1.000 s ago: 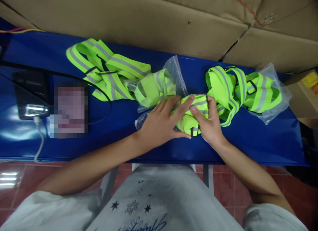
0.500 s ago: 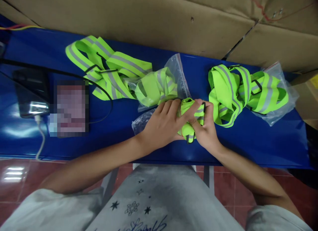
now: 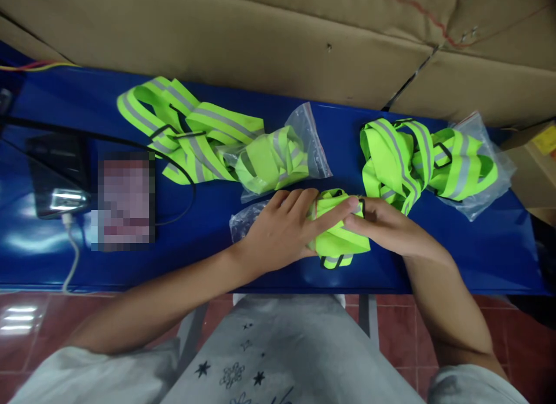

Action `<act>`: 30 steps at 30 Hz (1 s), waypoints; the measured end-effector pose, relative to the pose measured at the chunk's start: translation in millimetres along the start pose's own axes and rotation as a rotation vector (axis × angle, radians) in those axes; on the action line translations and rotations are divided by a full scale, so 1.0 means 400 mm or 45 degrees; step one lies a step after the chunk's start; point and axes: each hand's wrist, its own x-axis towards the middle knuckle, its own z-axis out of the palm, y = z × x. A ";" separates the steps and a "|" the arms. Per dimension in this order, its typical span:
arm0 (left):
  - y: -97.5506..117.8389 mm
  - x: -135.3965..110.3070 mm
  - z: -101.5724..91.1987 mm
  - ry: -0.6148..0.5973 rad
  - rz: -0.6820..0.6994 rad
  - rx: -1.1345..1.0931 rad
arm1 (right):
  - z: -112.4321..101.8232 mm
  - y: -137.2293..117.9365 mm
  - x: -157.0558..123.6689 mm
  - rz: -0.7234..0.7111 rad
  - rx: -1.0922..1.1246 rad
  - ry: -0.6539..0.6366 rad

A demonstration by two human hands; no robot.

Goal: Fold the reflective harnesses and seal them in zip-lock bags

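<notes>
Near the front edge of the table, a folded bundle of neon-yellow reflective strap (image 3: 341, 239) with grey stripes and black buckles is between my hands. My left hand (image 3: 284, 230) grips its left side, thumb stretched over the top. My right hand (image 3: 386, 223) pinches the upper right of the bundle, its fingertips partly hidden. A clear plastic bag (image 3: 247, 220) sticks out beyond my left fingers; its other end is covered. Behind lies a similar strap bundle in a zip bag (image 3: 271, 161), touching a loose tangled reflective strap (image 3: 195, 126).
To the right, another tangled reflective strap (image 3: 391, 158) lies against a clear bag (image 3: 499, 155) on the blue table (image 3: 152, 271). Cardboard boxes (image 3: 260, 45) line the back. At left are a black device (image 3: 56, 172) with a white cable (image 3: 73, 253) and a blurred-out item (image 3: 125, 201).
My right hand has turned and shifted right along the bundle, its wrist now more sideways. A wider flap of strap shows on the bundle's front. The whole view has shifted slightly downward.
</notes>
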 end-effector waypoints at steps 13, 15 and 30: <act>0.000 -0.003 0.010 0.156 0.054 0.153 | 0.069 0.052 0.001 -0.438 -0.564 0.247; -0.007 -0.004 0.008 0.240 0.048 0.154 | 0.065 0.052 0.004 -0.512 -0.547 0.242; -0.095 0.003 -0.051 0.197 0.033 -0.404 | 0.028 0.028 0.001 -0.804 -0.761 0.275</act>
